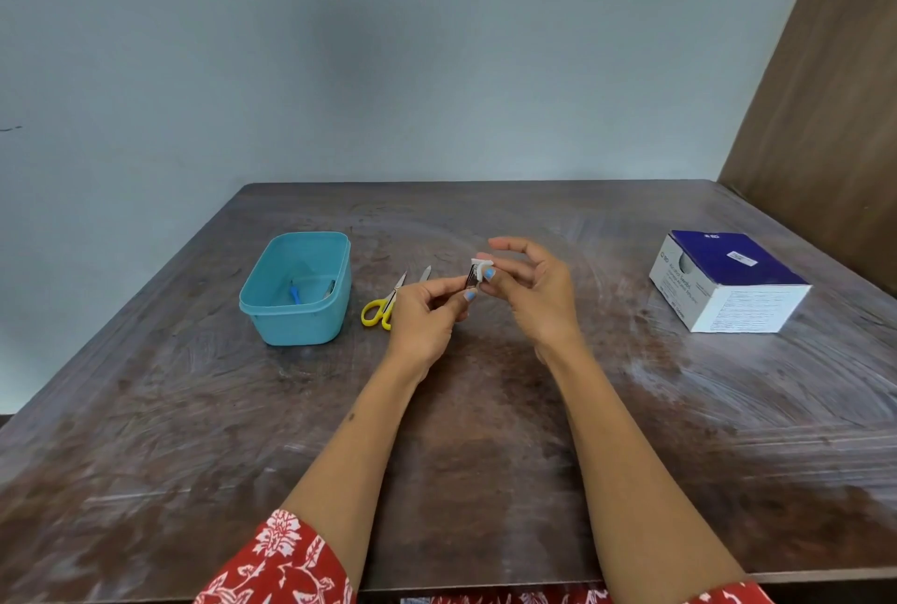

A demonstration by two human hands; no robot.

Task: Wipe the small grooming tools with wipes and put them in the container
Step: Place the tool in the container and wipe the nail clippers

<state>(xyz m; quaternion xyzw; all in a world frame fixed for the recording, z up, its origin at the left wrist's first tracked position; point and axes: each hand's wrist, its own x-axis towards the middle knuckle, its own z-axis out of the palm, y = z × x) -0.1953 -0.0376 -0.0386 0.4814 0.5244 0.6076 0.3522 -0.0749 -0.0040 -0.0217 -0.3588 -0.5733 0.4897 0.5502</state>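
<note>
Clipper (472,282) pinched by left hand (427,317); right hand (529,293) pinches wipe (482,266) (touching it).

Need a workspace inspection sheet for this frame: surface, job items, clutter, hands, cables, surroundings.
Surface: dark wooden table, scuffed and streaked.
Job's things: teal container open, small tools inside; yellow-handled scissors and a metal tool lying beside it; small metal tool and white wipe in hand; blue-and-white wipes box.
Clutter: nothing seen.
Hands: left hand pinches the small metal tool; right hand pinches the wipe against it.
Cables: nothing seen.
Surroundings: pale blue wall; brown panel.
</note>
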